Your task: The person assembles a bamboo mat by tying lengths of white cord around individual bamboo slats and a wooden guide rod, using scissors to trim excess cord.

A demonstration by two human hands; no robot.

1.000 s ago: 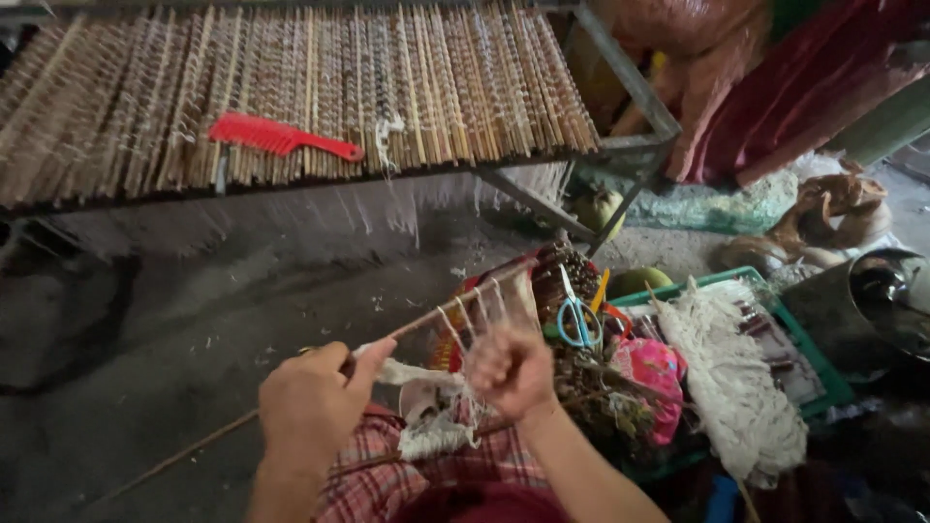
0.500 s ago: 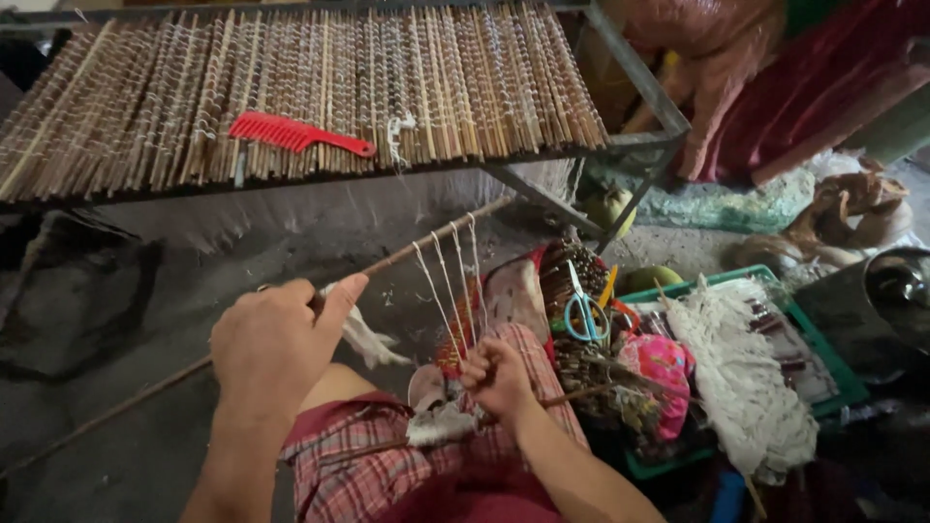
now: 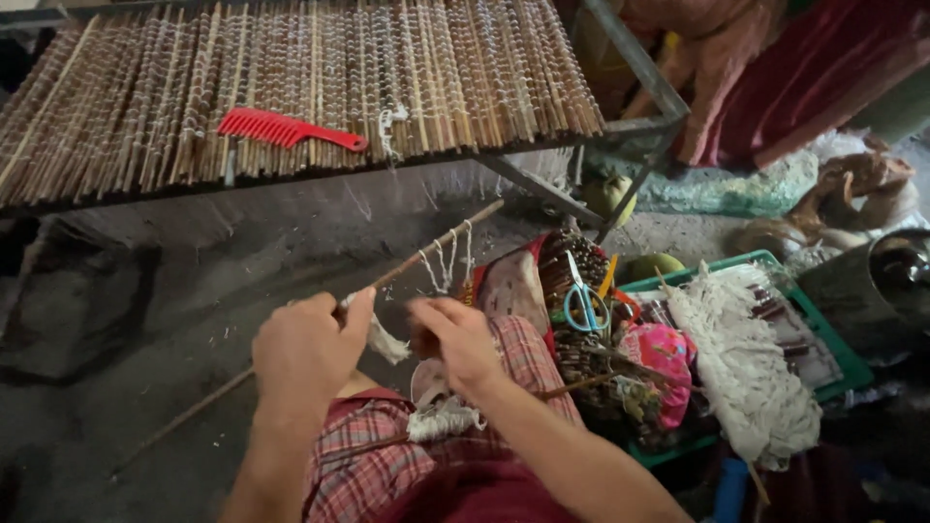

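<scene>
A woven mat of thin sticks (image 3: 291, 87) bound with pale string spans the upper part of the view, stretched on a metal frame (image 3: 635, 77) whose right bar slants down toward the floor. A red comb (image 3: 286, 129) lies flat on the mat, near its front edge and left of centre, handle pointing right. Below the frame is a dark ground (image 3: 145, 320). At the right, a green tray (image 3: 823, 334) holds a bundle of white string (image 3: 751, 373) draped over its front edge; just left of it sit a pink cloth bundle (image 3: 659, 363), a heap of short dark sticks (image 3: 572, 281) and blue-handled scissors (image 3: 584, 300) resting on that heap. In the lower centre, the person's lap is covered by red checked cloth (image 3: 387, 465). A long thin stick (image 3: 426, 254) runs diagonally from the ground at lower left up toward the frame, with short loops of white string hanging from its upper part. The left hand (image 3: 305, 349) grips this stick, fingers curled closed around it, thumb pressing on top. The right hand (image 3: 460, 339) is just beside it; its fingers are bent, pinching white thread (image 3: 387, 341) below the stick, though the exact hold is partly hidden.
</scene>
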